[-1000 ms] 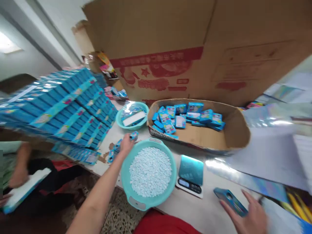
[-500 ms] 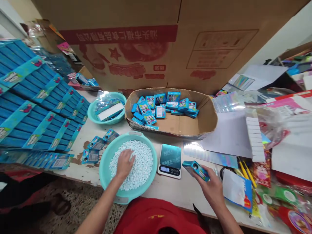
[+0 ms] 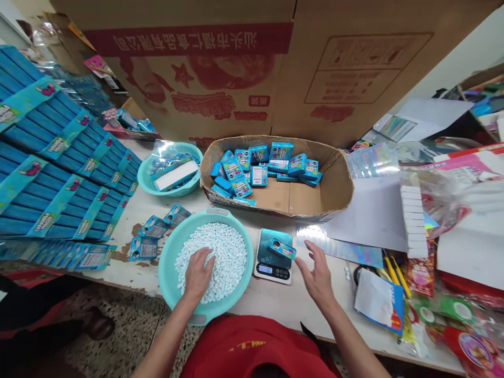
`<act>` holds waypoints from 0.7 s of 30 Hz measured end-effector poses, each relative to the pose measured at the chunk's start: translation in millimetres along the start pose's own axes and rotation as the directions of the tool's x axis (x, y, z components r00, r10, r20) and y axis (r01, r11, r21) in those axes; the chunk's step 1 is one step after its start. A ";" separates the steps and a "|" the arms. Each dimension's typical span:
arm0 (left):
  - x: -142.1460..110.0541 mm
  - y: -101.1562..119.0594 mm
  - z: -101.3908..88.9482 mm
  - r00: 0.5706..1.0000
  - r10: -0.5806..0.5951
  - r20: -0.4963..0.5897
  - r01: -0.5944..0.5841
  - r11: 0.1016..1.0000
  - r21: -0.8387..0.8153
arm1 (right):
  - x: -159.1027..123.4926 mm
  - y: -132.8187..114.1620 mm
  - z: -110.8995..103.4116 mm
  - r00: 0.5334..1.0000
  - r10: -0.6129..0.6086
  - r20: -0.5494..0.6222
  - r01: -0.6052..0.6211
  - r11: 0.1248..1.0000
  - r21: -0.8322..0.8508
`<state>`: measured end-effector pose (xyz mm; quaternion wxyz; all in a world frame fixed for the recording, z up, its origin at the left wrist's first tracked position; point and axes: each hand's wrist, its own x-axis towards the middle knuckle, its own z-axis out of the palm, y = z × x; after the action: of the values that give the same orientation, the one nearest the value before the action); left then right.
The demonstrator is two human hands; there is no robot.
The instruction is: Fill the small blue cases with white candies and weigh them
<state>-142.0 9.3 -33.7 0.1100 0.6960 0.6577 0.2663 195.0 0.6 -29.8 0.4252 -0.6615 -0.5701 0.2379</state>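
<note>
My left hand (image 3: 198, 273) rests palm down in a teal basin (image 3: 172, 251) full of small pale blue tablets (image 3: 226, 251), fingers curled into the heap. My right hand (image 3: 317, 272) hovers open, fingers spread, just right of a small digital scale (image 3: 274, 258). A small blue box (image 3: 282, 248) lies on the scale's platform, free of my hand. Three more small blue boxes (image 3: 156, 229) lie on the table left of the basin.
A shallow cardboard tray (image 3: 331, 187) behind the scale holds several filled blue boxes. A second teal basin (image 3: 146, 172) sits back left. Stacks of blue cartons (image 3: 55, 168) fill the left. A big cardboard box (image 3: 244, 68) stands behind. Papers, foil sheets and packets crowd the right.
My right hand set the small blue box on the scale and let go, drawing back open. My left hand, earlier at the loose boxes, went into the tablets and stayed.
</note>
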 end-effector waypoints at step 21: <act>21.5 14.0 9.4 0.998 -0.017 0.055 0.021 0.996 -0.088 | -28.9 25.5 -7.8 0.983 0.185 0.002 -0.185 0.982 0.035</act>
<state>-125.3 30.6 -29.6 0.1609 0.6911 0.6486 0.2754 208.4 -29.0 -52.0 0.4132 -0.7042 -0.5016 0.2861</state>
